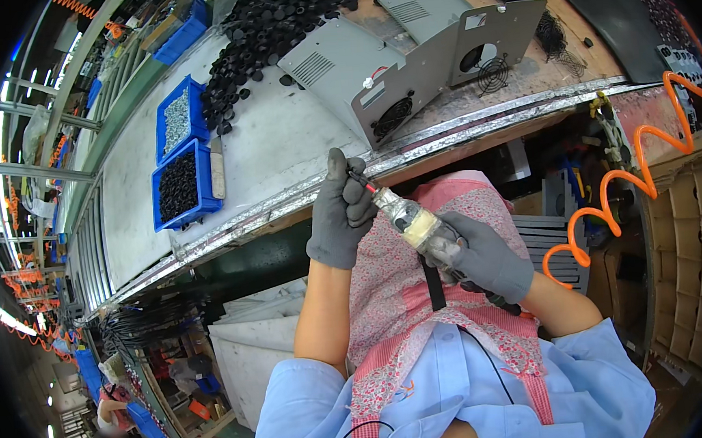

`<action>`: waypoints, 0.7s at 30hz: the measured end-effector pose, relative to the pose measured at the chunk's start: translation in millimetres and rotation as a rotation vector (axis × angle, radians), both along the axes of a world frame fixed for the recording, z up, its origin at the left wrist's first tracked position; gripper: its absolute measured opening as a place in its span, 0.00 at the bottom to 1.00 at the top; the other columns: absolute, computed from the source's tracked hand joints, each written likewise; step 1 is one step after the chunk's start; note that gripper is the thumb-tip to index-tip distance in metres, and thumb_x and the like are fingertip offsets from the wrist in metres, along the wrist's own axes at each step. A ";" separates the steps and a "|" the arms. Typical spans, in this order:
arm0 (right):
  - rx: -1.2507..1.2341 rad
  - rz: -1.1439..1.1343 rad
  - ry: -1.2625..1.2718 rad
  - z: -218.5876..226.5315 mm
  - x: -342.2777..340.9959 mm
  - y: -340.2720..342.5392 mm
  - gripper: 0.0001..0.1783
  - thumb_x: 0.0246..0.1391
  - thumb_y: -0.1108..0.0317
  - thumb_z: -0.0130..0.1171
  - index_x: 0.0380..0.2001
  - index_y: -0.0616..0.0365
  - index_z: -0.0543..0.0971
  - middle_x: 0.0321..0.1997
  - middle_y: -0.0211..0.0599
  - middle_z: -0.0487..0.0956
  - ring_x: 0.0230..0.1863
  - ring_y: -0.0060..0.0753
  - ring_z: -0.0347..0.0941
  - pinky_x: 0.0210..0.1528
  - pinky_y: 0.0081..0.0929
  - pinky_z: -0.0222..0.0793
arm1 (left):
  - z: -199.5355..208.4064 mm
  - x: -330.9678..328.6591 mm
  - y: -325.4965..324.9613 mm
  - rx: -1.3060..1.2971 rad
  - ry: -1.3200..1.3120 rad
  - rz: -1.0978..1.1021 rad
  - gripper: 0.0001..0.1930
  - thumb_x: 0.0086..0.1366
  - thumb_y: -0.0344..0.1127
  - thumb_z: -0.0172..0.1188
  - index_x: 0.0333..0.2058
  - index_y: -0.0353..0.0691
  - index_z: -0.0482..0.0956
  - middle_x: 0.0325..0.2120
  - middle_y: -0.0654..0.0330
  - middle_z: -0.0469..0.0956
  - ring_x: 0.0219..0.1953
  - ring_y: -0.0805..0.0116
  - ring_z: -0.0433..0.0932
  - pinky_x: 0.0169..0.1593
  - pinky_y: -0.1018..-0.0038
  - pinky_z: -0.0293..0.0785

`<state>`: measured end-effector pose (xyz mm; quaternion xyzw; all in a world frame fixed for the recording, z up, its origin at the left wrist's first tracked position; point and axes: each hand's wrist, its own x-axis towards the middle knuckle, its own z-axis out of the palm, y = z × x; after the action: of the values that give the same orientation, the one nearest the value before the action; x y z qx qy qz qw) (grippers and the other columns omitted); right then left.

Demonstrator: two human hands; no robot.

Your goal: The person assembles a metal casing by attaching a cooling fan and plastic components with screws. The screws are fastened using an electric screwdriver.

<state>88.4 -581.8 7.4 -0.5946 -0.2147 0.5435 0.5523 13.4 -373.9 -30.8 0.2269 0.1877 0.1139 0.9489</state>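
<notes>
My right hand (490, 256), in a grey glove, is wrapped round the body of a pneumatic screwdriver (418, 227) patched with worn tape. The tool points up and left, in front of my apron. My left hand (339, 218), gloved as well, has its fingers curled round the tool's bit, thumb raised; whether a screw sits there is hidden. Just beyond the left hand, a bent grey metal housing (407, 89) with vent slots and a black fan guard stands at the bench edge. A second grey housing (509, 33) stands behind it, with a loose wire guard (493, 75) beside it.
On the bench (268, 143), a blue bin (161, 134) holds small silvery parts and another blue bin (213, 205) small black ones. Black round caps (261, 38) lie heaped beyond. An orange coiled hose (646, 137) hangs at the right, near a divided cardboard box (690, 264).
</notes>
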 end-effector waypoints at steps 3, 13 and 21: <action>0.003 -0.002 0.022 -3.9 0.2 -0.1 0.23 0.54 0.57 0.50 0.47 0.63 0.66 0.28 0.32 0.73 0.21 0.18 0.68 0.23 0.16 0.65 | 0.5 -0.4 -0.2 -0.010 -0.041 -0.013 0.19 0.62 0.54 0.49 0.30 0.41 0.72 0.08 0.71 0.61 0.06 0.81 0.53 0.08 0.85 0.48; 0.003 -0.015 0.267 -2.5 2.7 -4.2 0.20 0.56 0.56 0.50 0.42 0.63 0.69 0.24 0.31 0.70 0.18 0.18 0.68 0.18 0.16 0.64 | 17.2 -4.6 -1.7 0.617 0.242 0.056 0.21 0.58 0.53 0.56 0.35 0.37 0.73 0.12 0.70 0.64 0.10 0.83 0.56 0.12 0.86 0.48; 0.032 -0.124 -0.017 -7.5 9.0 -5.8 0.23 0.54 0.56 0.52 0.46 0.63 0.68 0.28 0.32 0.72 0.21 0.16 0.67 0.21 0.15 0.64 | 9.4 1.2 11.7 0.592 0.312 -0.017 0.21 0.63 0.49 0.51 0.41 0.34 0.71 0.13 0.69 0.63 0.12 0.82 0.56 0.15 0.86 0.50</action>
<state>97.4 -587.7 -0.1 -0.6025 -0.1908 0.4994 0.5927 14.6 -362.2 -21.3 0.5091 0.2874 0.1194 0.8025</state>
